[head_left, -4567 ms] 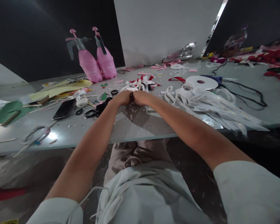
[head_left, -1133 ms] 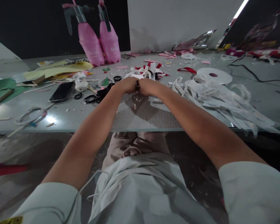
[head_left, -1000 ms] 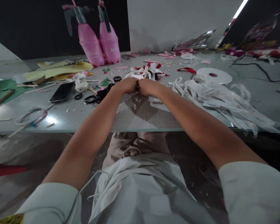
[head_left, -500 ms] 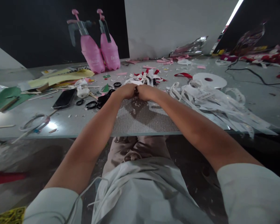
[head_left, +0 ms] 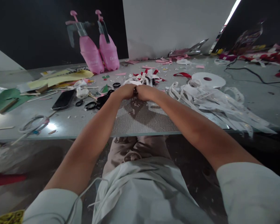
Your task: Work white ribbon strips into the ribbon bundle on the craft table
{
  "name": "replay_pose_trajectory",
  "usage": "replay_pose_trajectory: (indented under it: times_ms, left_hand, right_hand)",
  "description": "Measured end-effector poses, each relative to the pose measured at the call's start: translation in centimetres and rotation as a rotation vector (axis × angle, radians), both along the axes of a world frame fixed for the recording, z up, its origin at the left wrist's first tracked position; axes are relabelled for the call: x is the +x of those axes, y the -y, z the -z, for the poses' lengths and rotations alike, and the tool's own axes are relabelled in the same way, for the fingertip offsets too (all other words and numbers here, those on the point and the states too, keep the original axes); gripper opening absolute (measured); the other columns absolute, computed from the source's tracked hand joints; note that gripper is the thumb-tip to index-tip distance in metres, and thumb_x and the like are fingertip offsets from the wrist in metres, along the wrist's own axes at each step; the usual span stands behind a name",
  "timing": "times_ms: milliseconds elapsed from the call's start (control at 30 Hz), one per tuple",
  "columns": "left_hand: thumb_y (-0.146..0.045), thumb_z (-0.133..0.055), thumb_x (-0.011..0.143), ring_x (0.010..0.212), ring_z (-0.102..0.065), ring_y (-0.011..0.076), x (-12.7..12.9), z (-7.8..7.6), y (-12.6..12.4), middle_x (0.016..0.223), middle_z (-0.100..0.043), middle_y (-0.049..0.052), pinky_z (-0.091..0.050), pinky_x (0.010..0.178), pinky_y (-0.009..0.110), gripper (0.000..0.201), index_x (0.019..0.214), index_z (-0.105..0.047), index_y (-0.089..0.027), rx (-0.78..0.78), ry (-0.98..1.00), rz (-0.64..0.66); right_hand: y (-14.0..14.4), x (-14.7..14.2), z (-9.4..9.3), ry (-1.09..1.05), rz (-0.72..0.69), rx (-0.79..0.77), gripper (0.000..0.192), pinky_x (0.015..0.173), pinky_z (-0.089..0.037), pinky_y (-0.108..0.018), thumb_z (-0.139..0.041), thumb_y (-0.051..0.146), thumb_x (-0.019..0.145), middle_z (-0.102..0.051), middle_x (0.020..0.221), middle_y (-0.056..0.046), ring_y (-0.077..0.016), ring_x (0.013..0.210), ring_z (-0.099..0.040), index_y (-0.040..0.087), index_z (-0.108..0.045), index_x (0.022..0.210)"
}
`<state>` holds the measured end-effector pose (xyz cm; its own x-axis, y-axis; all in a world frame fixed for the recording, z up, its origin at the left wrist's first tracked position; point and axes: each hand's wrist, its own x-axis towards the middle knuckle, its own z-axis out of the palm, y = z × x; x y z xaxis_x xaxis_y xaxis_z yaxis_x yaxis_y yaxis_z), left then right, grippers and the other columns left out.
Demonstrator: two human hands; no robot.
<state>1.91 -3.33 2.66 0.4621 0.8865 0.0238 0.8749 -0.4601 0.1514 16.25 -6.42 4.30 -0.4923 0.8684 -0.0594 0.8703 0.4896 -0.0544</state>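
Little has moved since the earlier frames: both hands remain pressed together over the grey textured mat (head_left: 140,119), only the view shifting slightly. Head view: left hand (head_left: 124,92) and right hand (head_left: 145,92) are curled, knuckles touching, pinching a small dark object (head_left: 135,91) between them; what it is cannot be told. Black scissors (head_left: 100,101) lie just left, loose white ribbon strips (head_left: 214,104) right, two pink spray bottles (head_left: 99,56) behind.
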Motion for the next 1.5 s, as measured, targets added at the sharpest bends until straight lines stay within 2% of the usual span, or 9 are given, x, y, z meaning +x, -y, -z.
replay_pose_trajectory:
  times_ms: [200,367,533,800,1167,1500]
  left_hand:
    - [-0.023,-0.058,0.078,0.114,-0.067,0.0253,-0.17,0.15,-0.18,0.123,-0.076,0.01,-0.049,0.101,0.034,0.053,0.13,-0.071,-0.022,0.012,0.019,0.018]
    - [-0.023,-0.057,0.08,0.115,-0.068,0.0252,-0.2,0.22,-0.3,0.127,-0.075,0.011,-0.048,0.103,0.034,0.051,0.129,-0.072,-0.021,0.003,0.016,0.019]
    - [-0.022,-0.057,0.08,0.117,-0.067,0.0259,-0.12,0.25,-0.36,0.127,-0.075,0.011,-0.048,0.103,0.034,0.052,0.13,-0.072,-0.02,0.004,0.0,0.02]
    - [-0.022,-0.057,0.08,0.117,-0.066,0.025,-0.11,0.19,-0.29,0.128,-0.075,0.01,-0.048,0.104,0.034,0.054,0.132,-0.069,-0.021,0.012,0.005,0.021]
    - [-0.023,-0.055,0.081,0.118,-0.067,0.0256,0.05,-0.14,0.15,0.128,-0.074,0.012,-0.047,0.102,0.033,0.049,0.128,-0.072,-0.018,-0.003,-0.007,0.01]
    - [-0.024,-0.056,0.078,0.117,-0.067,0.0266,0.03,-0.11,0.1,0.128,-0.075,0.011,-0.048,0.103,0.034,0.056,0.132,-0.07,-0.02,-0.016,0.016,0.014]
  right_hand:
    - [-0.06,0.12,0.03,-0.022,0.007,0.016,0.041,0.084,-0.05,-0.025,-0.055,0.011,0.097,-0.071,0.128,-0.024,-0.0262,0.113,-0.072,0.007,-0.073,0.134]
    - [-0.59,0.15,0.5,-0.031,0.003,0.054,0.04,0.08,-0.05,-0.024,-0.061,0.017,0.094,-0.076,0.115,-0.024,-0.0248,0.102,-0.074,0.007,-0.074,0.131]
    - [-0.81,0.13,0.72,-0.036,0.006,0.059,0.041,0.08,-0.05,-0.025,-0.061,0.021,0.094,-0.077,0.111,-0.023,-0.0244,0.096,-0.075,0.008,-0.074,0.131]
    - [-0.77,0.26,0.83,-0.07,0.001,0.062,0.04,0.08,-0.05,-0.025,-0.064,0.026,0.094,-0.077,0.109,-0.022,-0.025,0.097,-0.074,0.009,-0.076,0.129]
    - [-0.8,0.17,0.81,-0.056,0.012,0.054,0.041,0.08,-0.051,-0.025,-0.063,0.022,0.093,-0.077,0.11,-0.023,-0.0253,0.097,-0.075,0.009,-0.075,0.13]
    - [-0.56,0.25,0.62,-0.053,0.0,0.051,0.042,0.077,-0.051,-0.024,-0.061,0.022,0.094,-0.076,0.115,-0.024,-0.0253,0.101,-0.074,0.009,-0.075,0.131]
